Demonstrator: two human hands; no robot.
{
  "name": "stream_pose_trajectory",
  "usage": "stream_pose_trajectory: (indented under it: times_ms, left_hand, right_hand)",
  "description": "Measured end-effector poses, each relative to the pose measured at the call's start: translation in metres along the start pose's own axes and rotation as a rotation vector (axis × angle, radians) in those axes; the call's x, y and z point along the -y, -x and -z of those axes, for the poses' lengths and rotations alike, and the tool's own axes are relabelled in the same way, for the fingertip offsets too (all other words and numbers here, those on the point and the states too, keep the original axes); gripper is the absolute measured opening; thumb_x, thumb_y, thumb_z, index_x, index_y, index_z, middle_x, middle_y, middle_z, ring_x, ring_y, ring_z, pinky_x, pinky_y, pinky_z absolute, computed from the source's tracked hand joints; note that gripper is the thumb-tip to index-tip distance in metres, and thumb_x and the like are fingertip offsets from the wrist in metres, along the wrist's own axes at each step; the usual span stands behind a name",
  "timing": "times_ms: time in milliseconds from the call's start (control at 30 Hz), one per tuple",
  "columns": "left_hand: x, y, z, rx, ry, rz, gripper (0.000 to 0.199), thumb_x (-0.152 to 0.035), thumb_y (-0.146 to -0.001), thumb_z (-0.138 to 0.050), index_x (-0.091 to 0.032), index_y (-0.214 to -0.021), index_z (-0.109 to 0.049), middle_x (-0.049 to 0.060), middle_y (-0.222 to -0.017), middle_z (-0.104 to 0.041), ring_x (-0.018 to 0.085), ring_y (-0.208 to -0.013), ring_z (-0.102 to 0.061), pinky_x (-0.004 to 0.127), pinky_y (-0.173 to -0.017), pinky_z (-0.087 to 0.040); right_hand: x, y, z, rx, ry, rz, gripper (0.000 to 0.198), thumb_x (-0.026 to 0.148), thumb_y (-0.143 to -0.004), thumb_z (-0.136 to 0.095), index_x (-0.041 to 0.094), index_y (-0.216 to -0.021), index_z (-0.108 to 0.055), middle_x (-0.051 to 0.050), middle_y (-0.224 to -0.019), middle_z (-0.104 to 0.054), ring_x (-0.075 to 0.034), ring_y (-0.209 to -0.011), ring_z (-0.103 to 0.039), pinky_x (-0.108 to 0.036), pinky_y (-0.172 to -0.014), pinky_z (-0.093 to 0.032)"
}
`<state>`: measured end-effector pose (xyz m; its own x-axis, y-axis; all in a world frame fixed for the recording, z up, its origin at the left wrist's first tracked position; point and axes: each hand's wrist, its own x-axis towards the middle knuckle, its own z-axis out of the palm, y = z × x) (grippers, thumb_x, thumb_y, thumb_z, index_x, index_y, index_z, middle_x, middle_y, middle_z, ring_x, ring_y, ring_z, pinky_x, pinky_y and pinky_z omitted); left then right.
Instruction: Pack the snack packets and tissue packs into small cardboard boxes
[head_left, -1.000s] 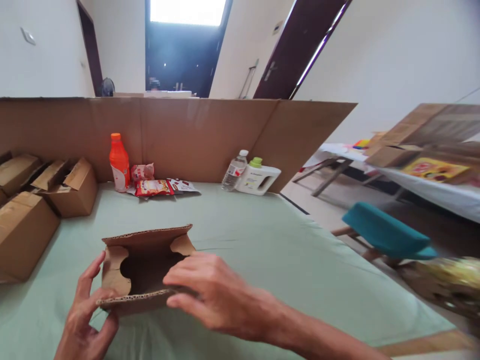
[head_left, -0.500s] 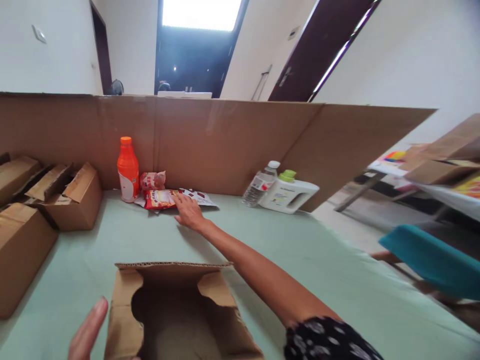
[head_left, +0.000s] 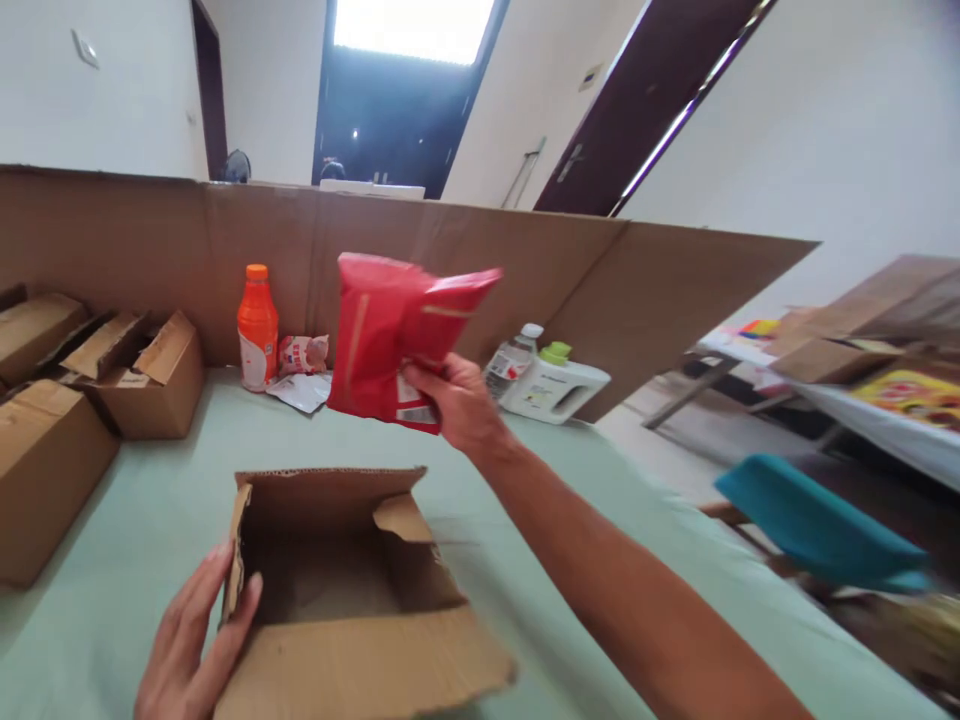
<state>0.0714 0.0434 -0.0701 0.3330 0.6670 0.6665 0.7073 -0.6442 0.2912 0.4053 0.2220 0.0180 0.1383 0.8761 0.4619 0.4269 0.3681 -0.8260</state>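
My right hand point(head_left: 466, 405) holds a red snack bag point(head_left: 382, 335) up above the table, pinched at its lower right edge with the thumb in front. Below it stands an open cardboard box point(head_left: 360, 665), its flaps up or folded out and its visible inside bare. At the box's left wall, my left hand point(head_left: 191, 630) grips the side flap, thumb on the inner side and fingers outside. Behind the bag, an orange bottle point(head_left: 257, 335), a small pink packet point(head_left: 304, 354) and a flat white packet point(head_left: 302, 391) are at the back of the table.
A clear water bottle point(head_left: 512, 362) leans beside a white jug with a green cap point(head_left: 559, 388) at the back right. Several cardboard boxes point(head_left: 154, 400) stand on the left. A cardboard panel point(head_left: 262, 230) closes off the back; a teal chair point(head_left: 821, 520) is off to the right.
My right hand has lifted the red bag off the table and brought it up and to the right. My left hand has closed on the box flap, and a front flap now shows folded out.
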Motion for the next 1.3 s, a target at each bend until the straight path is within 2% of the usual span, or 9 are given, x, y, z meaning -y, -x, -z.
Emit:
stream_pose_trajectory:
  times_ms: [167,300,500,667,800,967,1033,1167,1300]
  left_hand:
    - [-0.001,-0.005,-0.003,-0.076,0.026,-0.048,0.072,0.003,-0.088,-0.047,-0.022,-0.155,-0.041,0.014,-0.159,-0.044,0.026,-0.144,-0.047,0.039,-0.114,-0.043]
    - [0.001,-0.004,-0.004,-0.135,-0.065,-0.058,0.038,-0.005,-0.088,-0.048,-0.015,-0.122,-0.063,0.018,-0.145,-0.058,0.029,-0.131,-0.059,0.041,-0.103,-0.052]
    - [0.001,-0.01,0.001,-0.162,-0.162,-0.083,0.017,-0.017,-0.094,-0.049,-0.02,-0.102,-0.064,0.019,-0.137,-0.065,0.03,-0.111,-0.073,0.043,-0.084,-0.062]
    - [0.001,0.0,-0.005,-0.207,-0.255,-0.017,0.029,-0.017,-0.094,-0.045,-0.017,-0.116,-0.065,0.019,-0.129,-0.07,0.031,-0.108,-0.075,0.041,-0.08,-0.065]
    - [-0.001,0.009,-0.016,-0.21,-0.264,-0.004,0.044,-0.021,-0.096,-0.045,-0.017,-0.138,-0.057,0.016,-0.119,-0.073,0.03,-0.103,-0.076,0.04,-0.078,-0.066]
    - [0.0,0.001,-0.012,-0.073,-0.17,-0.034,0.063,-0.022,-0.094,-0.051,-0.024,-0.156,-0.039,0.019,-0.156,-0.047,0.033,-0.133,-0.06,0.045,-0.093,-0.063]
    - [0.005,-0.005,-0.008,-0.031,-0.157,-0.056,0.059,-0.022,-0.092,-0.053,-0.026,-0.151,-0.047,0.019,-0.162,-0.039,0.036,-0.138,-0.055,0.048,-0.095,-0.062]
    - [0.015,-0.011,-0.009,-0.009,-0.061,-0.083,0.034,-0.031,-0.091,-0.058,-0.028,-0.124,-0.069,0.014,-0.138,-0.062,0.033,-0.125,-0.064,0.045,-0.089,-0.064]
    - [0.017,-0.005,-0.017,0.022,0.058,-0.047,0.028,-0.037,-0.092,-0.063,-0.031,-0.119,-0.069,0.011,-0.133,-0.066,0.028,-0.112,-0.07,0.037,-0.082,-0.065]
  right_hand:
    - [0.079,0.091,0.032,0.134,-0.323,0.062,0.014,0.033,-0.079,-0.075,0.025,-0.091,-0.075,-0.001,-0.086,-0.075,-0.019,-0.074,-0.067,-0.03,-0.063,-0.055]
    - [0.109,0.128,0.02,0.597,0.196,0.122,0.018,0.011,-0.078,-0.053,0.019,-0.078,-0.069,0.0,-0.074,-0.068,-0.014,-0.069,-0.058,-0.024,-0.064,-0.044]
    - [0.123,0.106,0.013,1.038,0.774,0.063,0.015,0.003,-0.069,-0.057,0.018,-0.07,-0.059,0.001,-0.074,-0.065,-0.012,-0.065,-0.047,-0.025,-0.059,-0.03]
    - [0.141,0.093,0.023,1.065,0.899,0.142,0.02,0.006,-0.074,-0.055,0.019,-0.078,-0.07,-0.002,-0.072,-0.07,-0.013,-0.061,-0.051,-0.027,-0.055,-0.027]
    - [0.13,0.103,-0.005,1.225,1.084,0.212,0.026,0.01,-0.078,-0.06,0.01,-0.095,-0.079,-0.017,-0.089,-0.078,-0.023,-0.076,-0.07,-0.029,-0.057,-0.035]
    - [0.105,0.111,-0.047,1.351,1.004,0.275,0.029,0.012,-0.085,-0.062,0.007,-0.108,-0.079,-0.02,-0.104,-0.078,-0.027,-0.091,-0.075,-0.029,-0.065,-0.046]
    - [0.1,0.108,-0.05,1.373,0.968,0.289,0.028,0.012,-0.086,-0.062,0.009,-0.108,-0.079,-0.019,-0.105,-0.079,-0.026,-0.092,-0.075,-0.029,-0.068,-0.048]
    - [0.097,0.107,-0.041,1.366,0.925,0.294,0.031,0.012,-0.088,-0.061,0.01,-0.115,-0.075,-0.017,-0.104,-0.079,-0.026,-0.095,-0.074,-0.029,-0.072,-0.049]
    - [0.098,0.113,-0.017,1.264,0.745,0.331,0.029,0.01,-0.087,-0.061,0.012,-0.114,-0.074,-0.015,-0.103,-0.079,-0.025,-0.094,-0.074,-0.03,-0.075,-0.051]
